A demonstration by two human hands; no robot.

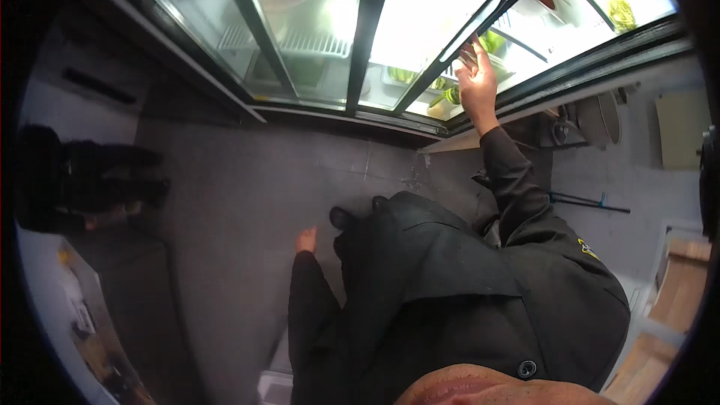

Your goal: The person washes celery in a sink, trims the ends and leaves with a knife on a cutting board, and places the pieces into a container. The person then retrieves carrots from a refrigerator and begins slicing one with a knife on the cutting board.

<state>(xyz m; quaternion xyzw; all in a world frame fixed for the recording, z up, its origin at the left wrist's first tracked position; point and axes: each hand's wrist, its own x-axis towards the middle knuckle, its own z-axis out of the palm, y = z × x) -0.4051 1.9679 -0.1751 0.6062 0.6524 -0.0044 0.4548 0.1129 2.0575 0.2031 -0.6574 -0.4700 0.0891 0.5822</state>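
Observation:
Before me stands a lit refrigerator with black-framed sliding glass doors [376, 34]. My right hand [478, 81] reaches up to a door's edge, its fingers hooked at the lower end of the long pale handle [475, 25]. To the right of that edge the cabinet stands open, and green vegetables [492, 42] show behind my fingers. A yellow-green leafy vegetable [621, 14] lies farther right. Low at my side hangs my left hand [306, 240], fingers somewhat apart, with no object visible in it.
Another person in dark clothes [84, 180] stands at the far left, by a dark counter [135, 275]. Grey floor [242, 191] lies between us. To the right are a large round metal vessel [599, 115], a thin dark rod [590, 202] and wooden boards [678, 287].

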